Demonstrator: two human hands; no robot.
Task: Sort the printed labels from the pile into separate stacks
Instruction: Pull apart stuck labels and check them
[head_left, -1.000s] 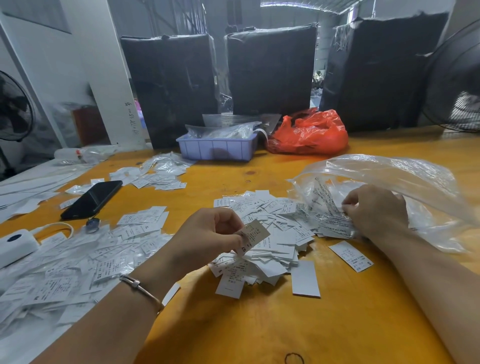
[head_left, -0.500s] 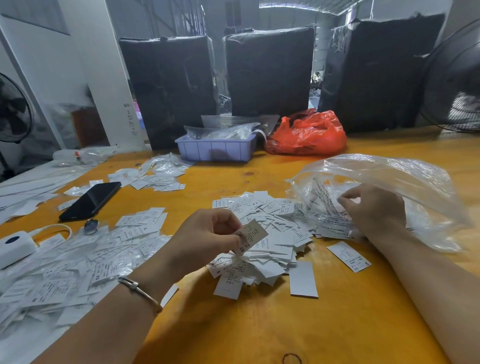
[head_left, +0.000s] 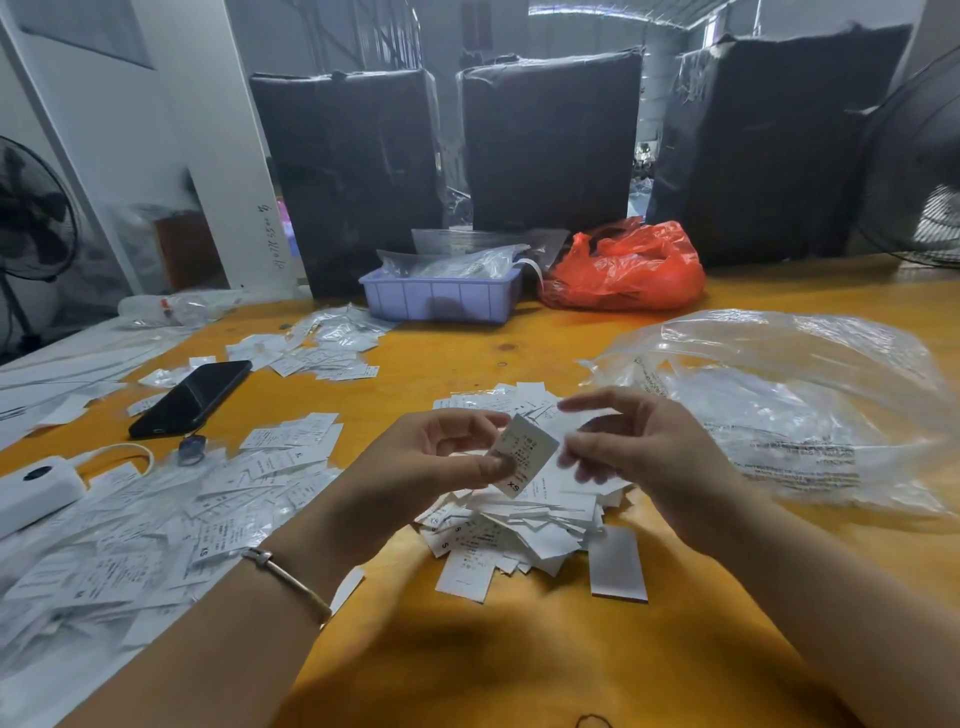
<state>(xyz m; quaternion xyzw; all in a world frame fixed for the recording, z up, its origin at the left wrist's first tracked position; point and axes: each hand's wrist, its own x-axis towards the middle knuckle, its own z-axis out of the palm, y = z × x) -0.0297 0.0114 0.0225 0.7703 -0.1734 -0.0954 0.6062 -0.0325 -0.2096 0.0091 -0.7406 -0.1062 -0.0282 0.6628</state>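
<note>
While both hands hover over the pile (head_left: 519, 519) on the desk (head_left: 519, 665):
left hand (head_left: 436, 462): pinching a label (head_left: 524, 460), reads "XS" upside down
right hand (head_left: 639, 447): fingers loose, holding nothing, just beside it
pile: a few "S" tags showing
left heap (head_left: 156, 545): one "XS"

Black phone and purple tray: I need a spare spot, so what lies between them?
Head view: a scatter of labels and small clear bags lies between the black phone and purple tray.

Right hand (head_left: 631, 457) motion-blurred, grip unclear. Label (head_left: 524, 460) print too small beyond "XS". Label pile (head_left: 519, 525) partly hidden behind hands. Fan (head_left: 914, 166) cut by right edge.
</note>
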